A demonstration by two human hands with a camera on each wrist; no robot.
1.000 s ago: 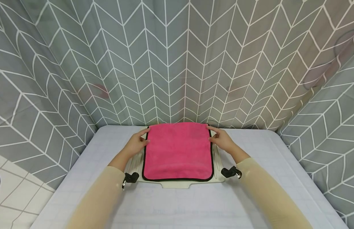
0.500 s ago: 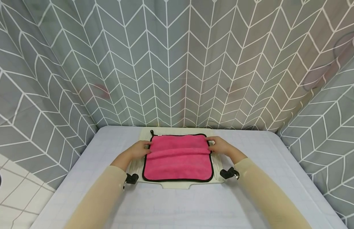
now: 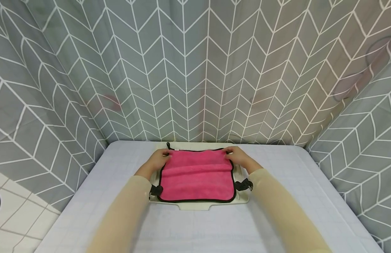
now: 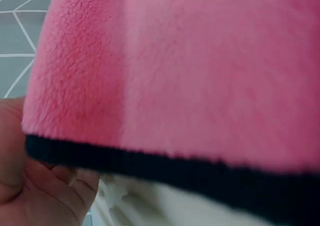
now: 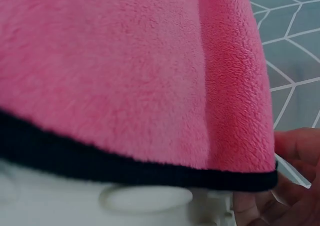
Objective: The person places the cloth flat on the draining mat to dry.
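Observation:
A pink plush cloth (image 3: pixel 195 181) with black edging lies over a pale cream plastic board (image 3: pixel 194 205), a soft crease running across its middle. My left hand (image 3: pixel 156 160) pinches the cloth near its far left corner, beside a small black hanging loop (image 3: pixel 168 145). Opposite it, my right hand (image 3: pixel 240 157) pinches the far right corner. In the left wrist view the left hand (image 4: pixel 47 186) shows at the cloth's black-edged side, fingers partly behind it. The right wrist view has the right hand (image 5: pixel 295 181) at the cloth's corner, its fingertips partly hidden by the fabric.
The board rests on a table with a white cover (image 3: pixel 195 232). Grey curtains (image 3: pixel 195 70) with white chevron lines hang close behind the table and along both sides. White floor tiles (image 3: pixel 15 211) show at the lower left.
The cloth's far edge has come down toward me, uncovering the board's back and the loop. Both hands first drew nearer along the sides, then moved forward and inward to the far corners.

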